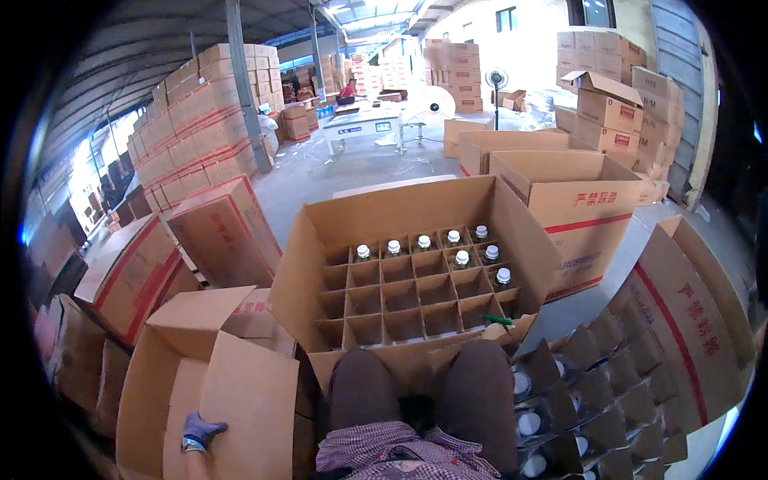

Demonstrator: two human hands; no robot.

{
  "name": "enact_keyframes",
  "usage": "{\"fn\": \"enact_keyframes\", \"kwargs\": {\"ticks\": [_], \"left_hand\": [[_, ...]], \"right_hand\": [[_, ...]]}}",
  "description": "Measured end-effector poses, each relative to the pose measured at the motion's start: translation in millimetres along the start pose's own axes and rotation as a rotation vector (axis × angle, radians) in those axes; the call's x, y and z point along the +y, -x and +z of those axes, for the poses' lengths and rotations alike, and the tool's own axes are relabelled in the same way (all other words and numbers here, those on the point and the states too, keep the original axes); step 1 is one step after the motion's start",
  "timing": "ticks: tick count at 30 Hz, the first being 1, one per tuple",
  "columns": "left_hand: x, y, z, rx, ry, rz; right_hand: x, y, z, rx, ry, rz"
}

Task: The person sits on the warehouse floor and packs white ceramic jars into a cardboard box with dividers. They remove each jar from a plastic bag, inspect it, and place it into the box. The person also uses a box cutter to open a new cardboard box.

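Observation:
My left hand (204, 430), in a purple-blue glove, is at the lower left, with its fingers closed at the edge of a flap of an open brown carton (148, 400). No bottles show inside that carton. My right hand is out of view. In front of my knees stands a large open carton (384, 200) with a cardboard divider grid (400, 296). Several clear bottles with white caps (424, 241) fill cells along its far and right sides. A small green object (498, 320), its kind unclear, lies on the near right edge of the grid.
At the lower right, a divided carton (692, 320) holds several white-capped bottles (529, 423). Open tall cartons (580, 216) stand behind it. Closed cartons (224, 224) are at the left. Farther off are stacked boxes (200, 120), a white table (364, 132), a fan (497, 78) and a person (347, 92).

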State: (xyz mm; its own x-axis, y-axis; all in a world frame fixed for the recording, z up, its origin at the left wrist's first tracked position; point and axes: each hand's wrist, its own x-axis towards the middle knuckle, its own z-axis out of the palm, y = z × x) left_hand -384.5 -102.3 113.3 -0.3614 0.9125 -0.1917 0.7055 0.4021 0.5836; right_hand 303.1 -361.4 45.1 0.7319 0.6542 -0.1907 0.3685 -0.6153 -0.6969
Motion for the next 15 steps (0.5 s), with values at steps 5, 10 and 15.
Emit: {"fn": "enact_keyframes", "kwargs": {"ticks": [5,10,15], "left_hand": [[4,-13,5,0.108,-0.325,-0.096],[-8,-2,8,0.263,-0.544,-0.166],[14,14,23,0.304,-0.434,-0.065]], "right_hand": [[9,-4,14,0.014,0.003,0.038],[24,3,23,-0.002,0.016,0.081],[32,8,24,0.022,0.033,0.136]]}}
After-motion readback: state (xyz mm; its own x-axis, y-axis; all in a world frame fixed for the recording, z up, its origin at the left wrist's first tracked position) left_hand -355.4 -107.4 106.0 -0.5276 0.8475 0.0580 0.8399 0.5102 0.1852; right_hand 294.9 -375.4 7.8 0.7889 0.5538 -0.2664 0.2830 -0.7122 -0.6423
